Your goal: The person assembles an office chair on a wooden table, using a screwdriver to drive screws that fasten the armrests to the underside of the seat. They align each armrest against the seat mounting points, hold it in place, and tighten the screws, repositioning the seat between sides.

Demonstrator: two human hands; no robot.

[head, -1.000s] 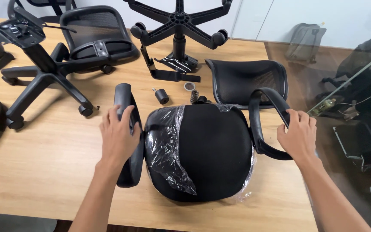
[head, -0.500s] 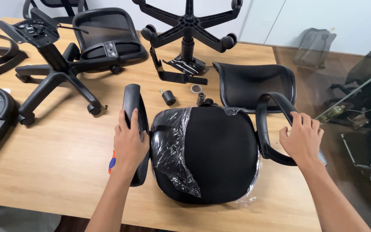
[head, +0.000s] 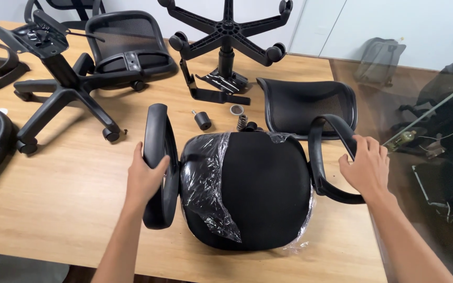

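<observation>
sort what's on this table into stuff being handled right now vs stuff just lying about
In hand: left hand on left armrest; right hand on right armrest; plastic-wrapped seat cushion.

Lying about: mesh backrest, star base, small spring, rubber knob.

My left hand [head: 145,178] grips the left armrest [head: 158,157], my right hand [head: 367,166] clasps the right armrest [head: 325,152]. Both flank the black seat cushion [head: 255,188], partly plastic-wrapped, on the wooden table [head: 69,204]. Behind lie a mesh backrest [head: 305,105] and a star base [head: 226,26].
</observation>
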